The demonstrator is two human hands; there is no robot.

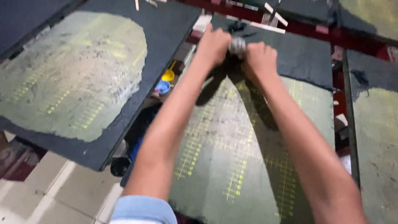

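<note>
Both my arms reach forward over a dark board (pixel 306 62) whose middle carries a pale grey-green patch with rows of yellow marks. At the board's far end, my left hand (pixel 213 45) and my right hand (pixel 259 60) are closed together around a small grey bundle (pixel 237 45), maybe a rag, which shows between them. The bundle is blurred and mostly hidden by my fingers. A dark smear (pixel 236 27) lies just beyond the hands.
A similar board (pixel 166 25) lies to the left, another (pixel 371 124) at the right edge, more behind. In the gap between boards sit a yellow scoop (pixel 168 75) and a blue cup (pixel 162 87). Pale floor tiles (pixel 54 186) show at bottom left.
</note>
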